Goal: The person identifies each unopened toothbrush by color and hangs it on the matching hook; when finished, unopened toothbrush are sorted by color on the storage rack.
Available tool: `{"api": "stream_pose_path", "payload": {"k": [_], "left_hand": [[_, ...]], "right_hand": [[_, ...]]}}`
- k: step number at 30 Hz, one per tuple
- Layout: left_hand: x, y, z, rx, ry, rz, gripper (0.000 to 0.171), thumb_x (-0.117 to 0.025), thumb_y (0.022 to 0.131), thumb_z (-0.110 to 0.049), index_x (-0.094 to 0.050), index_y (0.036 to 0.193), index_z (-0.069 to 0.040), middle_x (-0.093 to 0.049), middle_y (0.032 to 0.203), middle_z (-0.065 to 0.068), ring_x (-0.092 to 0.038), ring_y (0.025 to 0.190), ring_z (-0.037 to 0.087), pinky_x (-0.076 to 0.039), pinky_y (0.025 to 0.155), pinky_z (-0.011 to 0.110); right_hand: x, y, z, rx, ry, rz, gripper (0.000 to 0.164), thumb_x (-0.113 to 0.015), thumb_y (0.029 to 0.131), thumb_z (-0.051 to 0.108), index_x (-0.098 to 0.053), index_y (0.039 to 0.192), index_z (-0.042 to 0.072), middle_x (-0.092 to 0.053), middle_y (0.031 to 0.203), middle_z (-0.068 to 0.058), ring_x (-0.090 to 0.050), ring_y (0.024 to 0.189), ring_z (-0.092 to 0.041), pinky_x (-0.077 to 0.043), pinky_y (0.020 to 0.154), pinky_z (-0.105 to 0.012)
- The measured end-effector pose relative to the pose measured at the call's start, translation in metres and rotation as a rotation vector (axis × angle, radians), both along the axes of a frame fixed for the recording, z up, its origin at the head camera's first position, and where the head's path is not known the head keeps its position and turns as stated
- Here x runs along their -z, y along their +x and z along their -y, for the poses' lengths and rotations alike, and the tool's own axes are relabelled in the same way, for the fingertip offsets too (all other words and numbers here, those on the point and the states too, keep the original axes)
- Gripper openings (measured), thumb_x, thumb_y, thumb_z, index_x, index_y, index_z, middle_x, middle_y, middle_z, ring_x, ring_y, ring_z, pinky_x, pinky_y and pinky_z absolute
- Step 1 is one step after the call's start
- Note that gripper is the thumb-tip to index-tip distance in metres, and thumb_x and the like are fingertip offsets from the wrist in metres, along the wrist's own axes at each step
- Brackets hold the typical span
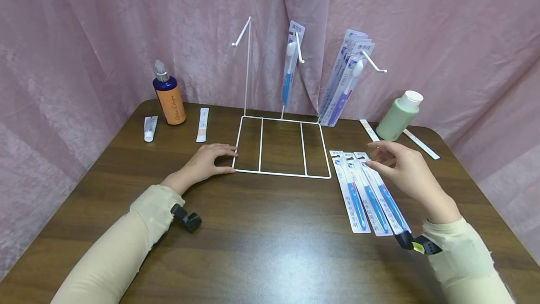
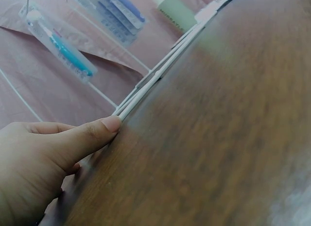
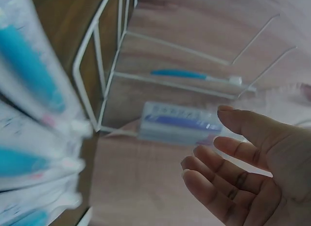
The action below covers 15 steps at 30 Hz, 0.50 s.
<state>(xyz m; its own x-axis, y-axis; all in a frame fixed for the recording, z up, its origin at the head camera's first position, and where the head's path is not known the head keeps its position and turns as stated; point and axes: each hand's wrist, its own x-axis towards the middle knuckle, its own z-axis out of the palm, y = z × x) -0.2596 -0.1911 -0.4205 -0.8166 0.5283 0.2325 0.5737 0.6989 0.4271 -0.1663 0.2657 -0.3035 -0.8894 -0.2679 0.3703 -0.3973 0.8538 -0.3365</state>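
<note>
In the head view, my left hand [image 1: 205, 159] rests at the left side of a white wire display rack [image 1: 282, 174], thumb at its front corner and fingertips on the side bar. The left wrist view shows the thumb [image 2: 99, 132] touching the wire. Loosely bent and holding nothing, my right hand [image 1: 402, 168] hovers over the tops of three packaged blue toothbrushes [image 1: 368, 196] on the table. One packaged blue toothbrush [image 1: 291, 67] hangs from the rack's middle hook. Several packs, the front toothbrush purple [image 1: 347, 88], hang on the right hook; the left hook [image 1: 242, 32] is bare.
Beyond the left hand stand an orange pump bottle [image 1: 170, 102], a small white tube [image 1: 149, 128] and a narrow white packet [image 1: 202, 125]. At the back right, a green bottle [image 1: 398, 116] stands near two thin strips [image 1: 422, 144]. A pink curtain [image 1: 190, 22] hangs behind the table.
</note>
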Motion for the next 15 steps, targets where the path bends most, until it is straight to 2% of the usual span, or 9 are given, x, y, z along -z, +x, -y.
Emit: {"api": "stream_pose_path", "payload": {"k": [4,7,11,15], "left_hand": [[0.0,-0.001,-0.001,0.003,-0.002,-0.003,0.046,-0.076,0.081,-0.034,-0.067,0.121,-0.014,-0.057,0.139,0.006,-0.048,0.132,0.031,-0.03,0.111,0.057],[0.0,-0.001,-0.001,0.002,-0.009,-0.001,0.046,-0.076,0.081,-0.034,-0.067,0.122,-0.014,-0.057,0.139,0.007,-0.048,0.133,0.031,-0.03,0.111,0.057],[0.0,-0.001,-0.001,-0.005,-0.015,0.014,0.046,-0.076,0.082,-0.034,-0.066,0.122,-0.014,-0.056,0.14,0.006,-0.047,0.134,0.031,-0.029,0.112,0.057],[0.0,-0.001,0.0,-0.009,-0.014,0.019,0.046,-0.076,0.081,-0.033,-0.067,0.122,-0.014,-0.057,0.139,0.007,-0.047,0.134,0.031,-0.029,0.111,0.058]], "right_hand": [[0.013,0.006,-0.017,0.05,-0.001,0.045,0.037,-0.074,0.085,0.019,-0.063,0.118,0.007,-0.073,0.089,-0.007,-0.061,0.074,0.002,-0.053,0.065,-0.023],[0.023,0.009,-0.028,0.079,-0.001,0.08,0.038,-0.074,0.085,0.021,-0.063,0.118,0.006,-0.073,0.088,-0.007,-0.061,0.074,0.0,-0.049,0.062,-0.02],[0.034,0.008,-0.04,0.085,0.0,0.122,0.039,-0.075,0.084,0.021,-0.063,0.116,0.004,-0.072,0.087,-0.008,-0.064,0.074,-0.009,-0.047,0.061,-0.02],[0.046,0.002,-0.05,0.097,0.029,0.178,0.041,-0.075,0.083,0.023,-0.063,0.116,0.002,-0.072,0.088,-0.009,-0.065,0.078,-0.017,-0.049,0.067,-0.027]]}}
